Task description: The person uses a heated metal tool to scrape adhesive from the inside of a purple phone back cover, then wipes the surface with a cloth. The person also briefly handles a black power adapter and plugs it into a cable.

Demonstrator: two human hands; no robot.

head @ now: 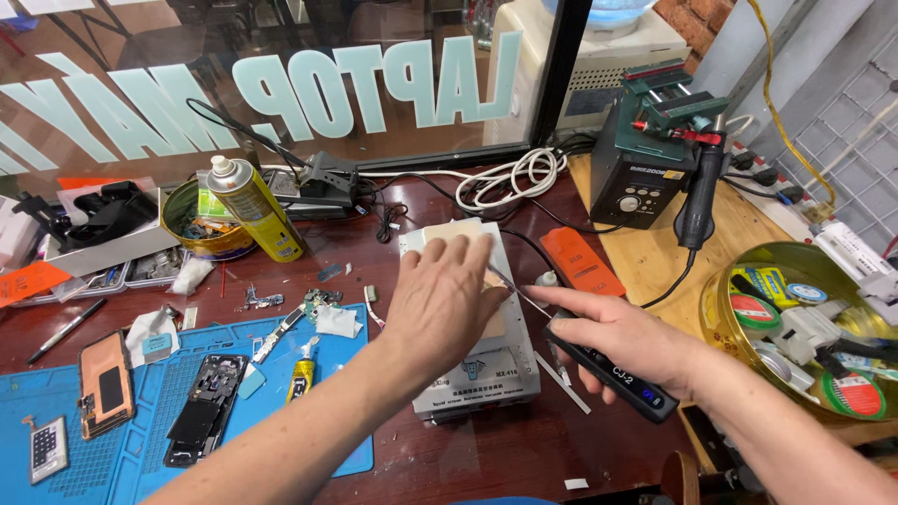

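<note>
My left hand (440, 299) flat, fingers spread, pressing the panel on the grey heating plate (486, 369), my right hand (617, 341) gripping a black cutting tool (613, 369), its thin blade at the panel's edge

Plate surface (463, 234) under left hand (440, 304)

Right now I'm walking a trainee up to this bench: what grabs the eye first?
Centre stage, the left hand presses flat on a grey heating plate while the right hand grips a dark handheld tool. Left lies an opened phone on a blue mat.
</note>
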